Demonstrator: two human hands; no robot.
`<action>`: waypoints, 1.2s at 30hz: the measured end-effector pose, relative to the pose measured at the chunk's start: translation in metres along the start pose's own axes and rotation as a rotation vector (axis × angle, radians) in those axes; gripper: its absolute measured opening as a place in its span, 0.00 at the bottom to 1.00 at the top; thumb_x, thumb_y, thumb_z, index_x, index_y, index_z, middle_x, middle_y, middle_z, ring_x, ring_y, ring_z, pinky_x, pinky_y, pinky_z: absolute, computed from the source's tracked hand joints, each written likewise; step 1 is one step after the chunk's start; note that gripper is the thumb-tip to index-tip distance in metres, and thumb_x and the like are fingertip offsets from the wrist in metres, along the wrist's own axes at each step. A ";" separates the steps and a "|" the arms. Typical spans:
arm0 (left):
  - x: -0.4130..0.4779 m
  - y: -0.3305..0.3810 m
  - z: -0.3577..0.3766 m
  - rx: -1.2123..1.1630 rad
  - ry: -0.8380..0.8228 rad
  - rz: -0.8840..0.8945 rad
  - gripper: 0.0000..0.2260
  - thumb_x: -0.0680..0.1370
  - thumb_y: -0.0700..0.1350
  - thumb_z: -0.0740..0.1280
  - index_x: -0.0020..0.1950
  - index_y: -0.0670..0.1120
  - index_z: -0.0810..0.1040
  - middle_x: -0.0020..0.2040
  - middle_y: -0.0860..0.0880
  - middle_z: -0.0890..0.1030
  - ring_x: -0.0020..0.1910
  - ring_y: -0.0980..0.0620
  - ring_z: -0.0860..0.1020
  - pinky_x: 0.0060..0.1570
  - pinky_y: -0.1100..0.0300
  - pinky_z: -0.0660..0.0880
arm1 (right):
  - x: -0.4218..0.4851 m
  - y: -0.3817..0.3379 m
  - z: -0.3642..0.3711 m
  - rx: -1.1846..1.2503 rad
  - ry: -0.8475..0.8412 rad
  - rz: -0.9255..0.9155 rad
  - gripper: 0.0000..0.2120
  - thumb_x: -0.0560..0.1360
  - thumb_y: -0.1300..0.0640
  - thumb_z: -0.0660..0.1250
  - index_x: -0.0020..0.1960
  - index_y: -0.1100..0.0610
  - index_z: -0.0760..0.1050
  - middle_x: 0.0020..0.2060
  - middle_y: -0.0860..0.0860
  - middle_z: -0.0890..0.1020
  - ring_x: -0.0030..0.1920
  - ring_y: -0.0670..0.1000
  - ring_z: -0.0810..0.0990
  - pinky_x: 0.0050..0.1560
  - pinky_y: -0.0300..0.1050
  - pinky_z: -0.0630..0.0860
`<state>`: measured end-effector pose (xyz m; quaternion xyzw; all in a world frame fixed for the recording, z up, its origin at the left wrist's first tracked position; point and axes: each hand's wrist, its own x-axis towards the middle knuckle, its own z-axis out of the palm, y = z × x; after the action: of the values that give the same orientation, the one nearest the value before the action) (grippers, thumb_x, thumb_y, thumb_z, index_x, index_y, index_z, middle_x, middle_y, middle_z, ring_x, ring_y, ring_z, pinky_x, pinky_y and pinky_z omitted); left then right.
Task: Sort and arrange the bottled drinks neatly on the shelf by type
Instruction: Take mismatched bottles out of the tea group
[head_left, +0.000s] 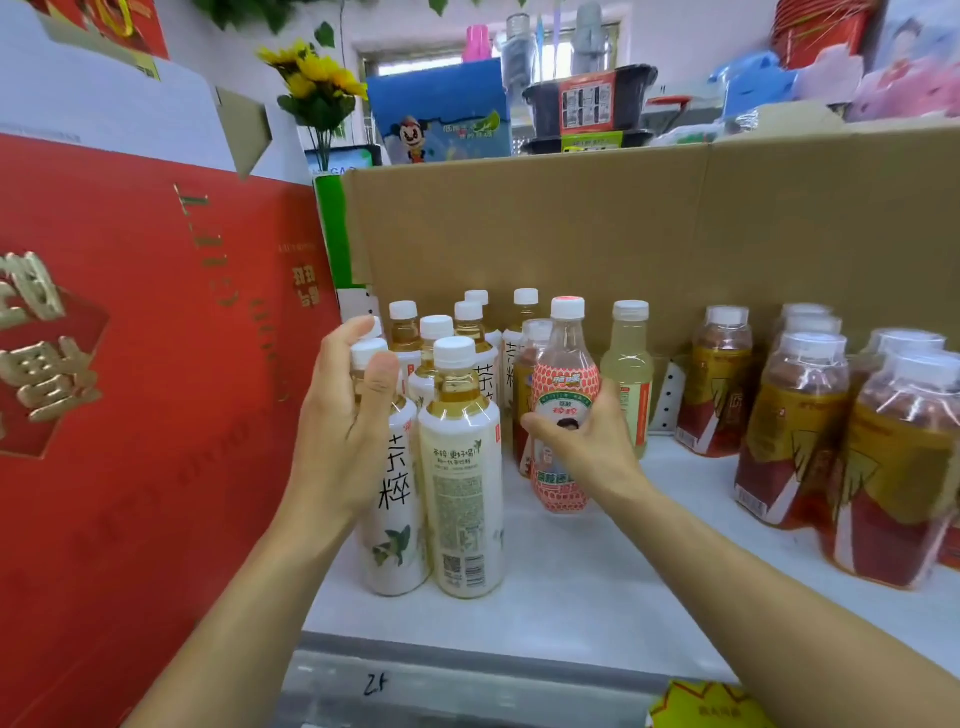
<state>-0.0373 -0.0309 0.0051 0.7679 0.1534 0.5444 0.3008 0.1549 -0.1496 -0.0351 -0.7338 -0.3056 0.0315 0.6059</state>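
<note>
Several white-labelled tea bottles with white caps stand grouped at the left of the white shelf (571, 587). My left hand (343, 426) grips the front-left tea bottle (395, 525) round its neck. Beside it stands another tea bottle (462, 483). My right hand (587, 441) holds a pink-patterned bottle (563, 374) with a white cap, upright on the shelf. Behind it is a pale yellow-green bottle (629, 369). Several brown drink bottles with yellow-red labels (795, 431) stand at the right.
A large red gift box (130, 364) walls the left side. A brown cardboard panel (623, 234) backs the shelf. Sunflowers, a blue box and black trays sit above. A yellow price tag (701, 706) hangs on the shelf's front edge.
</note>
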 end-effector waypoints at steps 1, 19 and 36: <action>-0.001 0.001 0.001 0.015 0.032 0.009 0.22 0.80 0.64 0.55 0.71 0.57 0.67 0.63 0.57 0.75 0.63 0.55 0.75 0.64 0.49 0.72 | -0.002 0.000 -0.005 0.002 -0.003 -0.012 0.30 0.69 0.53 0.78 0.62 0.51 0.62 0.51 0.48 0.77 0.49 0.44 0.78 0.43 0.40 0.75; -0.012 0.064 0.177 -0.062 -0.105 -0.249 0.34 0.79 0.47 0.68 0.80 0.47 0.53 0.78 0.50 0.57 0.76 0.53 0.56 0.77 0.50 0.58 | -0.062 0.021 -0.144 -0.030 0.082 -0.048 0.32 0.67 0.53 0.78 0.61 0.48 0.62 0.51 0.40 0.76 0.50 0.40 0.77 0.48 0.43 0.75; -0.014 0.033 0.185 -0.016 -0.319 -0.358 0.40 0.78 0.50 0.70 0.79 0.55 0.46 0.77 0.48 0.63 0.74 0.46 0.65 0.72 0.42 0.65 | -0.060 0.034 -0.152 0.045 0.001 -0.062 0.31 0.67 0.50 0.78 0.63 0.44 0.63 0.50 0.37 0.78 0.49 0.38 0.80 0.38 0.31 0.73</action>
<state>0.1267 -0.1185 -0.0265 0.8024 0.2335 0.3551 0.4190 0.1840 -0.3138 -0.0449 -0.7102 -0.3271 0.0191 0.6231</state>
